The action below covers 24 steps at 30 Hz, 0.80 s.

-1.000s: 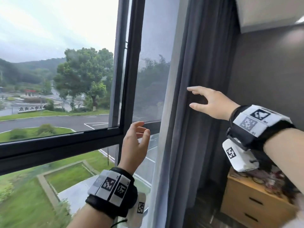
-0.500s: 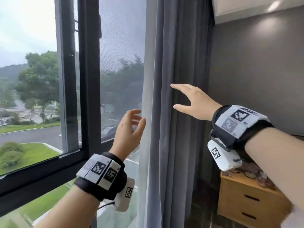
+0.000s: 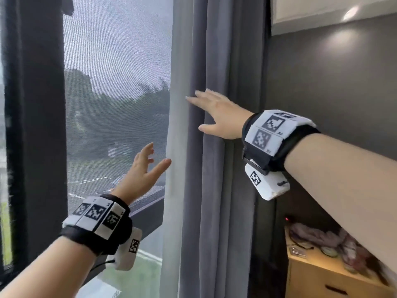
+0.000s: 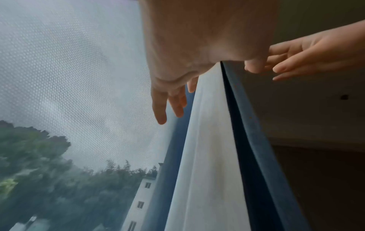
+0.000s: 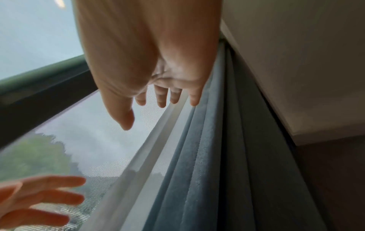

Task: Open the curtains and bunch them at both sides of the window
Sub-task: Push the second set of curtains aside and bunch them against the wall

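Observation:
The grey curtain [image 3: 217, 190] hangs bunched at the window's right side, with a white sheer layer [image 3: 174, 125] along its left edge. My right hand [image 3: 199, 110] lies flat, its straight fingers resting against the curtain's front folds. Lower down, my left hand [image 3: 154, 155] is spread wide in front of the screen, its thumb just beside the sheer; I cannot tell if it touches. In the left wrist view the left hand [image 4: 171, 100] holds nothing beside the sheer [image 4: 207, 156]. In the right wrist view the right hand [image 5: 158, 100] reaches the curtain [image 5: 207, 156], holding nothing.
A black window frame [image 3: 34, 125] stands at the left, with a mesh screen [image 3: 118, 82] between it and the curtain. A grey wall [image 3: 333, 93] adjoins the curtain on the right. Below it is a wooden nightstand [image 3: 333, 276] with small items on top.
The view has swung to the right. Both hands have moved towards the curtain; the right hand's fingers now lie on its folds and the left hand has come close to the sheer edge.

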Each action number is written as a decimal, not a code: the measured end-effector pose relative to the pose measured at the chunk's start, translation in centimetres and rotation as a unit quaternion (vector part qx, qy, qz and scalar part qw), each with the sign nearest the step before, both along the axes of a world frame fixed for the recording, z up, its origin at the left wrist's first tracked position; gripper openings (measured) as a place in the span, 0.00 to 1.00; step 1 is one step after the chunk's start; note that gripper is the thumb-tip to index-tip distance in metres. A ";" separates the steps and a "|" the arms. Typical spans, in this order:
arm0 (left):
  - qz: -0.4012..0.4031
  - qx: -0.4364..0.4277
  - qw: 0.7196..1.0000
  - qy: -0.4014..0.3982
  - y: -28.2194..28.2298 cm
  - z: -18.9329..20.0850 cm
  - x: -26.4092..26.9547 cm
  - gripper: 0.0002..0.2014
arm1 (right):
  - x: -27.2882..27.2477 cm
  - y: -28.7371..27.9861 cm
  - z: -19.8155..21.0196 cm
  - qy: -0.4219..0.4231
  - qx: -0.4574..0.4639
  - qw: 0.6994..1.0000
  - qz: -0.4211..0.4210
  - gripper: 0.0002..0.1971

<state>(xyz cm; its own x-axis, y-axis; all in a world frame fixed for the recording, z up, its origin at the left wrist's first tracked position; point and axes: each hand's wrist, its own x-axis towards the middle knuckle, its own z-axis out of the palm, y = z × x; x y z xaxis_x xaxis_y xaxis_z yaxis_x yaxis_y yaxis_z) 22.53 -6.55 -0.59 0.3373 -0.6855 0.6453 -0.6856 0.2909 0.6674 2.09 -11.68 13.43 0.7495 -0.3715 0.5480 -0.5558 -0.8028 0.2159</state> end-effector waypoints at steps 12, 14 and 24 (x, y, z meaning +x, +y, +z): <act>-0.078 -0.048 0.989 0.116 -12.2 -8.0 -7.0 0.50 | 3.4 -8.1 3.8 0.159 -0.177 0.970 0.041 0.34; -0.036 -0.057 0.994 0.091 -14.6 -8.1 -8.6 0.50 | 3.2 -9.5 4.0 0.157 -0.191 0.966 0.071 0.34; 0.033 -0.055 0.996 -0.061 -23.7 -7.9 -14.3 0.39 | -0.7 -19.7 3.2 0.161 -0.194 0.966 0.065 0.28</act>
<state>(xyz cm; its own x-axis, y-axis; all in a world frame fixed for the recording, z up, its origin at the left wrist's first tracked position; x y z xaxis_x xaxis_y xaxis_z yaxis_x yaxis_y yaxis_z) 8.19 -30.21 -8.46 0.2944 -0.5872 0.7540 -0.7792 0.3093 0.5451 1.35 -31.34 16.61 0.9306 -0.0765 0.3579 -0.3099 -0.6850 0.6593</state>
